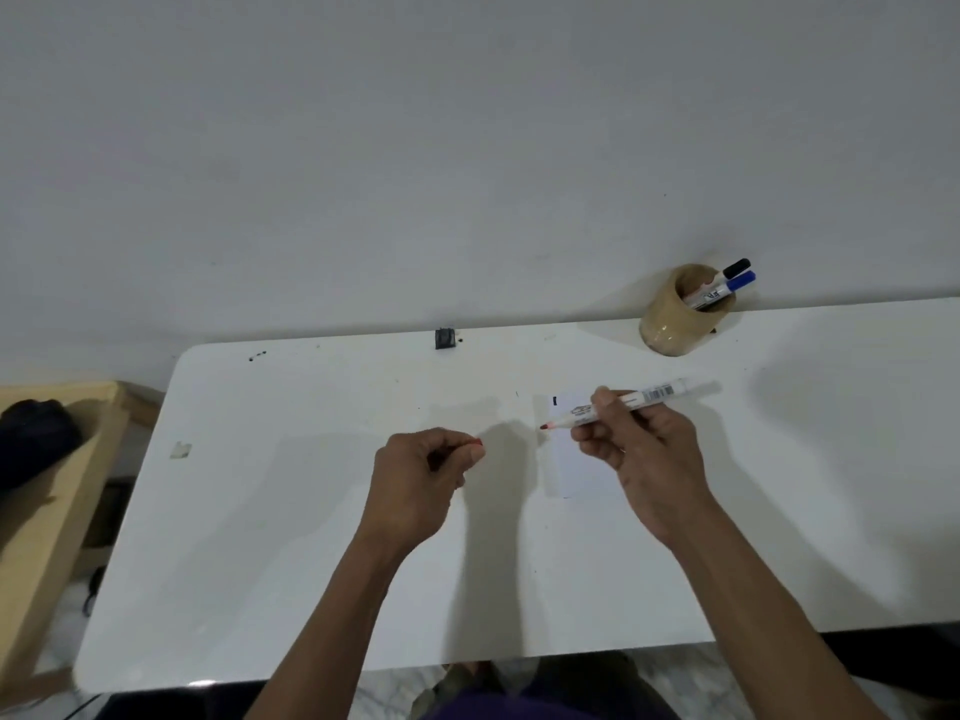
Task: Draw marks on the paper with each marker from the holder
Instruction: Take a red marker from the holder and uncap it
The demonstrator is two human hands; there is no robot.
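My right hand [641, 449] grips an uncapped red marker [628, 402], its red tip pointing left just above the left edge of a small white paper [582, 470] on the table. A short dark mark [555, 401] shows at the paper's top left corner. My left hand [421, 475] is closed to the left of the paper, and a bit of the red cap [475, 441] shows at its fingertips. A tan round holder [680, 314] stands at the table's back right, holding a black-capped marker [735, 268] and a blue-capped marker [740, 282].
The white table [311, 511] stands against a white wall. A small black object [444, 338] sits at its back edge, with a few dark specks [257, 356] near the back left. A wooden piece of furniture [57, 485] with a dark item stands left.
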